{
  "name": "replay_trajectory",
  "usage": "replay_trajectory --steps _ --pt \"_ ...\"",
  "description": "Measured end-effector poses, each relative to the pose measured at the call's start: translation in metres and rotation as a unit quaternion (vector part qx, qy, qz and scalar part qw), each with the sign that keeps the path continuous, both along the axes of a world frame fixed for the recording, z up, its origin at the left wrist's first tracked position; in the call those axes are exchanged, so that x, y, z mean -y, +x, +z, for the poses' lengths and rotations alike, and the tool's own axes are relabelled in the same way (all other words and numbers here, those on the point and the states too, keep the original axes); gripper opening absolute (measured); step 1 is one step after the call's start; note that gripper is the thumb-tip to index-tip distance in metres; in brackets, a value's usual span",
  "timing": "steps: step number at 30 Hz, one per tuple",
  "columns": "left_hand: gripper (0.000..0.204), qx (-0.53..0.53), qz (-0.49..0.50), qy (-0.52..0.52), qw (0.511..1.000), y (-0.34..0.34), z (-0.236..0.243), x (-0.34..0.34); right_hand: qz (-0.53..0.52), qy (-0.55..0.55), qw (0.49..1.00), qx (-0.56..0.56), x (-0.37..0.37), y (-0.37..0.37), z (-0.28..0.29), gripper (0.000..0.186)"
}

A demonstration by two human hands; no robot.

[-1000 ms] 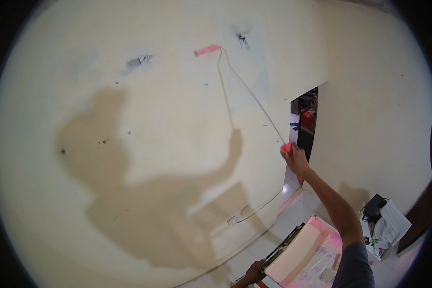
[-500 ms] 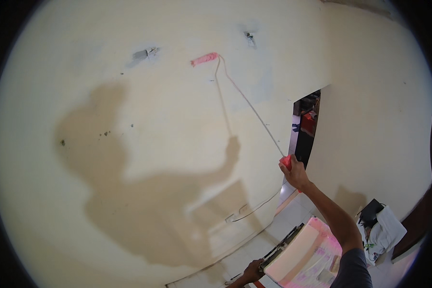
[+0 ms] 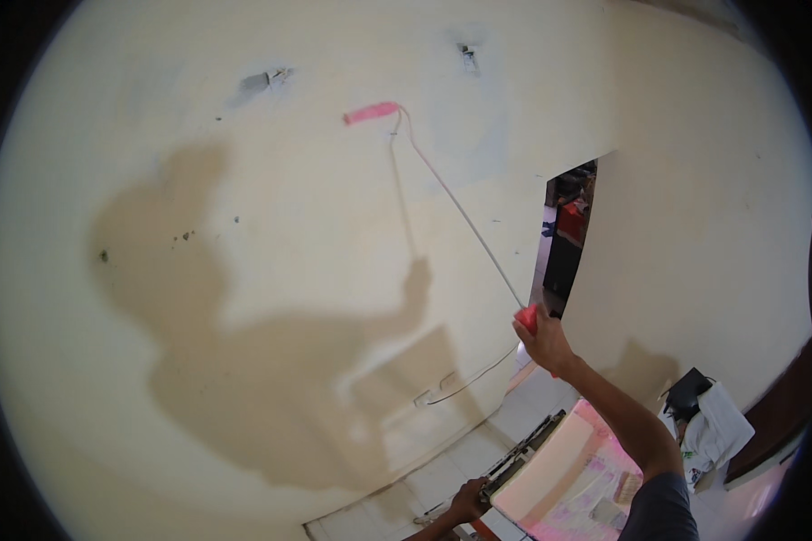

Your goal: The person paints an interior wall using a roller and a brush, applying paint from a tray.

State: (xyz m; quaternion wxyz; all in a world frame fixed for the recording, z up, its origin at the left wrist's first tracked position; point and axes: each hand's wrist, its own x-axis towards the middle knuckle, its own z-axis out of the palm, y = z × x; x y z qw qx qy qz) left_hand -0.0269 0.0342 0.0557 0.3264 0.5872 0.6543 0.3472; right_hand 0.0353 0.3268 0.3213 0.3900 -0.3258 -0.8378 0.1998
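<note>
My right hand (image 3: 546,341) is wrapped round the red handle of a paint roller (image 3: 465,216). Its long thin rod slants up and left to a pink roller sleeve (image 3: 370,113), which lies against or very near the cream wall (image 3: 316,207). Low in the picture, my left hand (image 3: 468,502) is closed on the end of a dark metal frame (image 3: 523,457). Beside that frame, below my right forearm, sits a pale tray (image 3: 546,455) smeared with pink, with a small block-like item (image 3: 628,488) in it.
Two wall boxes with grey patches (image 3: 260,83) (image 3: 467,59) sit high on the wall. A cable (image 3: 474,380) runs from a low socket. Right of the wall is a narrow opening (image 3: 570,236). A white bag and black item (image 3: 708,419) lie at the lower right, on or above pale floor tiles.
The roller sleeve has shifted slightly left and a little down on the wall. My right hand has come a little down and left with the handle. My left hand keeps its grip.
</note>
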Motion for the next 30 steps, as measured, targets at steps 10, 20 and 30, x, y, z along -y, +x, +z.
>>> replay_trajectory --steps 10,20,30 --pt "0.049 0.002 -0.012 0.028 1.000 -0.003 -0.022 -0.002 -0.018 0.010 0.999 0.031 -0.009 -0.010 0.035 0.040" --pt "0.064 -0.012 -0.011 -0.018 1.000 0.001 -0.022 -0.001 -0.024 0.045 0.997 -0.052 -0.004 -0.030 0.072 0.036" --pt "0.068 -0.012 -0.021 -0.020 1.000 -0.001 -0.027 -0.003 -0.024 0.092 0.987 -0.131 -0.035 -0.020 0.133 0.039"
